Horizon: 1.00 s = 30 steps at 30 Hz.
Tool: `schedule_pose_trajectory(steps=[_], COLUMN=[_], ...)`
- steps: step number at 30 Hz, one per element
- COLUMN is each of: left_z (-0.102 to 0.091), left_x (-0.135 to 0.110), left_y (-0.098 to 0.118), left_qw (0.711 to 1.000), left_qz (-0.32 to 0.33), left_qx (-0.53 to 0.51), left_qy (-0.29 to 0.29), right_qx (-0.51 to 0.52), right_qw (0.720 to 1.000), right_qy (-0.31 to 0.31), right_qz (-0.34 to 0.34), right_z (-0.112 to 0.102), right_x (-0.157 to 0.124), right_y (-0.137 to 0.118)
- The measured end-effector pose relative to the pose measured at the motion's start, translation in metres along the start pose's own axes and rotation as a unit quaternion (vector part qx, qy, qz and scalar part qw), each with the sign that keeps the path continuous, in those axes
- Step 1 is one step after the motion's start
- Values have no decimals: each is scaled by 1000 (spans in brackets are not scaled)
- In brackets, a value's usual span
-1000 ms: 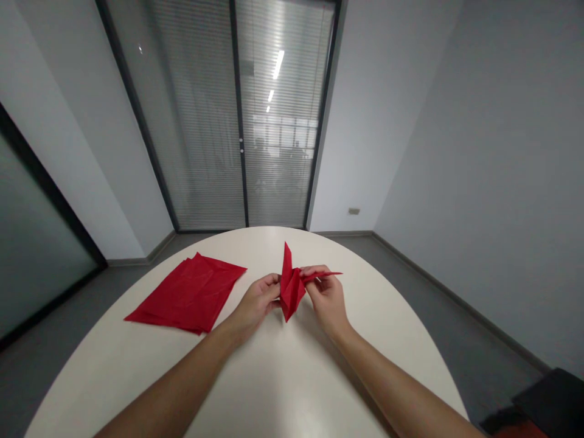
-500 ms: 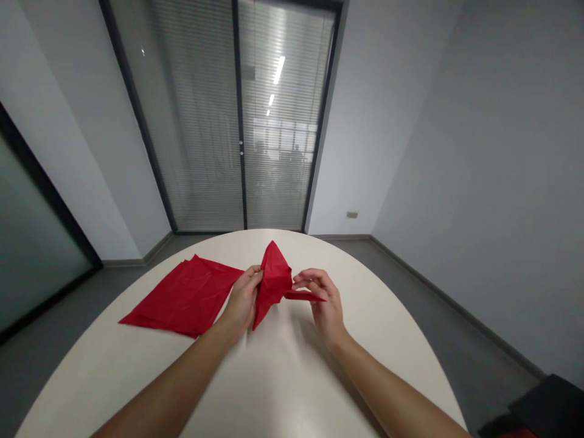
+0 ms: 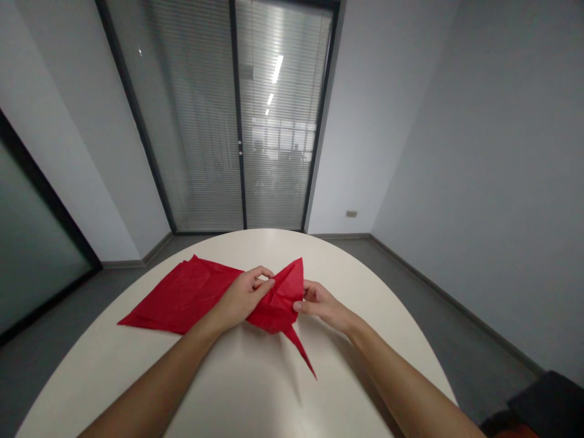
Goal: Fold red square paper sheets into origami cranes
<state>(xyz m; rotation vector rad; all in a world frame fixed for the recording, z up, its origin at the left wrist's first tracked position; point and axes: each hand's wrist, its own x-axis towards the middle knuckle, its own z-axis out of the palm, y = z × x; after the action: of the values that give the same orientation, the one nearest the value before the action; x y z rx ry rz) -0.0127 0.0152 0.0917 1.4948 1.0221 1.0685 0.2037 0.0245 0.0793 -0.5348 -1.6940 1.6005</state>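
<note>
- A stack of flat red sheets (image 3: 187,292) lies on the round, pale desk (image 3: 255,389); its edges do not quite line up, and its top sheet shows creases.
- The folded red paper (image 3: 281,301) is just to the right of the stack, in both hands. A broad, crumpled part faces the viewer, one corner pointing up and away.
- A narrow spike (image 3: 301,351) of that paper slants toward the viewer, nearer than the stack and to its right; a thin shadow falls close by.
- The left hand (image 3: 244,295) is at the stack's right side, partly covering it from view. Its grip is clamped on the left part of the folded paper, thumb on top.
- The right hand (image 3: 322,304) is farther right of the stack. Its grip is closed on the paper's right edge, thumb in front and fingers mostly hidden behind.
- Beyond the stack stands a glass partition (image 3: 205,121) with blinds and dark frames.
- A small wall plate (image 3: 351,214) sits low on the wall (image 3: 365,121), beyond the stack and to its right.
- Far right of the stack, nearer the viewer, is a dark object (image 3: 550,401), cut off by the picture's edge.
</note>
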Motion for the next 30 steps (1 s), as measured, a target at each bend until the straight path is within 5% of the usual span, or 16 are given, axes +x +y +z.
schedule_pose_trajectory(steps=[4, 8, 11, 15, 20, 24, 30], left_z=[-6, -7, -9, -13, -1, 18, 20], left_x=[-3, -7, -6, -1, -1, -3, -1], left_y=[7, 16, 19, 15, 5, 1, 1], left_qw=[982, 959, 971, 994, 943, 957, 966], left_qz=[94, 150, 131, 29, 35, 13, 1], left_qx=[160, 219, 154, -59, -330, -287, -258], left_qy=[45, 104, 126, 82, -4, -38, 14], right_qx=[-32, -79, -45, 15, 129, 176, 159], right_qw=[997, 996, 998, 994, 967, 948, 940], right_qy=[-61, -21, 22, 106, 218, 260, 300], right_qz=[45, 45, 36, 23, -23, -55, -37], right_z=[0, 1, 0, -2, 1, 5, 1], right_x=[-3, -2, 0, 3, 10, 13, 12], right_y=[-2, -4, -4, 1, 9, 14, 14])
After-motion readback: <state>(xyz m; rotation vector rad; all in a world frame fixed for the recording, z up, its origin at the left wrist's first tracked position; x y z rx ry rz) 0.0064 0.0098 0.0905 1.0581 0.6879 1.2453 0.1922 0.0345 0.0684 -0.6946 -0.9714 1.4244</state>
